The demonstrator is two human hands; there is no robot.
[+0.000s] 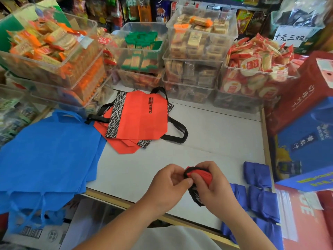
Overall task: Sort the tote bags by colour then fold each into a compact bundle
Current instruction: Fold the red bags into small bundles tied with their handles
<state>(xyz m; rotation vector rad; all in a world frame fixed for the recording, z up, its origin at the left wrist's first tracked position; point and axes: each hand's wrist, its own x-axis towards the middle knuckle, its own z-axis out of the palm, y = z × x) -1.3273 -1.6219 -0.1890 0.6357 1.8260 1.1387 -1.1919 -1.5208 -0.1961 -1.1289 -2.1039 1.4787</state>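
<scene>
Both hands hold one small red and black folded tote bundle (198, 175) just above the white counter (207, 141). My right hand (210, 184) curls round the bundle from the right, while my left hand (169, 183) pinches its black handle end. A stack of flat red tote bags (138, 120) with black patterned bands and black handles lies in the middle of the counter. Flat blue tote bags (48, 156) are piled at the left, hanging over the front edge. Several folded blue bundles (259, 201) sit at the right front.
Clear plastic bins of packaged snacks (194, 56) line the back of the counter. Red and blue gift boxes (304, 134) are stacked along the right side. A cardboard box (36, 233) stands below the counter at the left.
</scene>
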